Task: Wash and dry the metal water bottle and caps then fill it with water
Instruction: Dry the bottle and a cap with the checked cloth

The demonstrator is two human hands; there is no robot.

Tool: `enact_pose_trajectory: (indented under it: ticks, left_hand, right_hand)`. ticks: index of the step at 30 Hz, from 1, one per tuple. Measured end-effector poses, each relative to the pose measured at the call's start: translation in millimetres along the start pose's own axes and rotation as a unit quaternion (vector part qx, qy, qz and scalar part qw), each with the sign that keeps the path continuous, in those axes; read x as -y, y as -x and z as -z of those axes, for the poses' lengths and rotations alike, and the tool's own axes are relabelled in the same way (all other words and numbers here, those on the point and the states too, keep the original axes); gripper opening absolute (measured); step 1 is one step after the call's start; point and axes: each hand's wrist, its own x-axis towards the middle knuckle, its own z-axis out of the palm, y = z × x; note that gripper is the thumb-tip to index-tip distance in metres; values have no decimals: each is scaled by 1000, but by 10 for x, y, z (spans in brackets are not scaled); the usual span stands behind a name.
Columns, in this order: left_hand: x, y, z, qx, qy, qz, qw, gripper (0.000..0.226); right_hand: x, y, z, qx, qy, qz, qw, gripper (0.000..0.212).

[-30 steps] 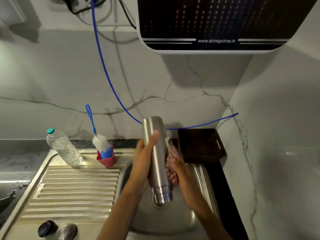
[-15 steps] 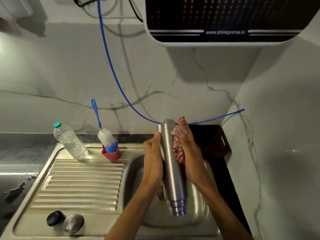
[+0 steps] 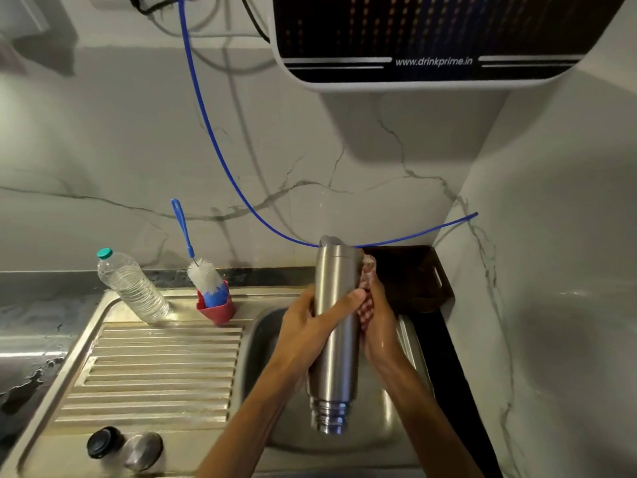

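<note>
The metal water bottle [image 3: 336, 343] is held upside down over the sink basin [image 3: 262, 339], its threaded mouth pointing towards me. My left hand [image 3: 306, 326] wraps around the bottle's middle from the left. My right hand [image 3: 377, 319] presses a red-and-white checked cloth [image 3: 366, 305] against the bottle's right side. A black cap [image 3: 102, 442] and a metal cap [image 3: 144, 449] lie side by side on the draining board's near left corner.
A clear plastic bottle [image 3: 132, 288] with a teal lid leans at the back of the ribbed draining board [image 3: 155, 370]. A white bottle brush [image 3: 203, 270] stands in a red holder [image 3: 217, 308]. A dark tray [image 3: 413, 281] sits behind the sink. A water purifier [image 3: 431, 39] hangs above; a blue tube [image 3: 213, 139] crosses the wall.
My right hand with the cloth slid up the bottle's side to its base, then came back down to mid-body. My left hand kept its hold while the bottle stayed inverted.
</note>
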Motion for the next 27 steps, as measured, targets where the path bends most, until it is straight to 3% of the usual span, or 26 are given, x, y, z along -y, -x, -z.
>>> enact_pose_trajectory:
  ticks: [2, 4, 5, 7, 9, 13, 18, 23, 25, 27]
  left_hand:
    - [-109, -136, 5, -66, -19, -61, 996, 46]
    - [-232, -297, 47, -145, -15, -114, 983, 36]
    - [-274, -361, 83, -178, -2, -131, 975, 34]
    - [-316, -450, 191, -207, 56, -125, 969, 40]
    - [-321, -464, 270, -174, 161, -76, 968, 57]
    - [-205, -385, 292, -83, 233, -49, 968, 68]
    - [-277, -164, 442, -50, 96, 10, 994, 70]
    - [-270, -52, 410, -143, 102, -30, 984, 73]
    - [-198, -66, 459, -96, 99, -63, 988, 70]
    - [-71, -122, 528, 5, 142, -72, 987, 86]
  right_hand:
    - [-103, 76, -3, -1, -23, -11, 1000, 81]
    - [-224, 214, -29, 45, -16, -61, 997, 60]
    - [-294, 274, -25, 53, 0, -81, 995, 63]
    - [-378, 345, 0, 32, 34, -50, 998, 88]
    - [-399, 365, 59, 35, 46, -7, 998, 91]
    - [-195, 514, 20, 122, -70, -27, 990, 32]
    - [-181, 542, -22, 86, -34, -13, 996, 41]
    - [-252, 584, -62, 164, -26, -70, 984, 44]
    - [-277, 572, -42, 208, -35, -91, 973, 52]
    - [-320, 542, 26, 224, -61, -113, 966, 54]
